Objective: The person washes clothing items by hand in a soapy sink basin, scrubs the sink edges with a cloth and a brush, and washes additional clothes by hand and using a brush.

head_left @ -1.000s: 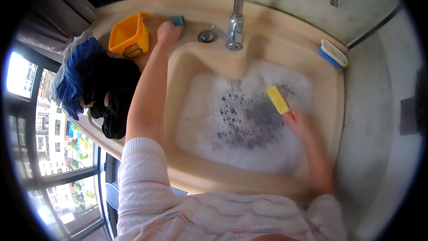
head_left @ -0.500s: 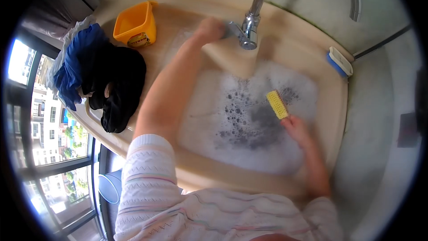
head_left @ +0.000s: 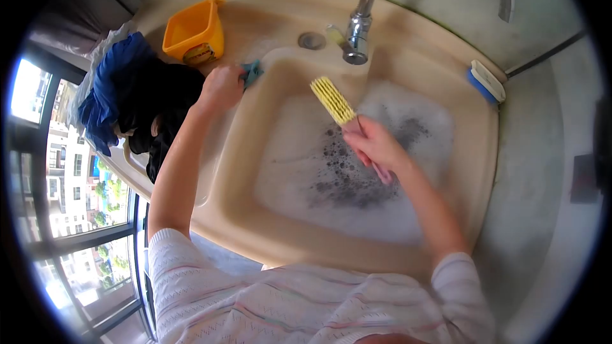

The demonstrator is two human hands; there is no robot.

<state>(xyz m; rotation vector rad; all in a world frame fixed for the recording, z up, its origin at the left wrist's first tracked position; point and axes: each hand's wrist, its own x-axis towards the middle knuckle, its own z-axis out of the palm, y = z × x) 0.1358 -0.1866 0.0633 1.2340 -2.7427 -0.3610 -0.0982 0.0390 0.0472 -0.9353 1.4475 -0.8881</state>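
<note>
My right hand (head_left: 375,144) is closed round the pink handle of a scrubbing brush (head_left: 333,100). Its yellow bristles face up, above the sink basin (head_left: 231,181). Soapy water (head_left: 299,153) with white foam and dark patches lies below it. Over the sink's left ledge, near the black cloth, my left hand (head_left: 223,88) is closed on a small teal thing (head_left: 252,73), which looks like a crumpled cloth. The hand covers part of it, so its kind is unclear.
A chrome faucet (head_left: 358,32) stands at the back, beside a round drain fitting (head_left: 312,41). An orange bucket (head_left: 194,32) and a heap of black cloth (head_left: 156,99) and blue cloth (head_left: 111,89) sit on the left. A blue-and-white brush (head_left: 486,83) rests on the right rim.
My left hand has moved from beside the faucet left to the ledge, with the teal thing now showing. My right hand has raised the brush up and left, away from the foam.
</note>
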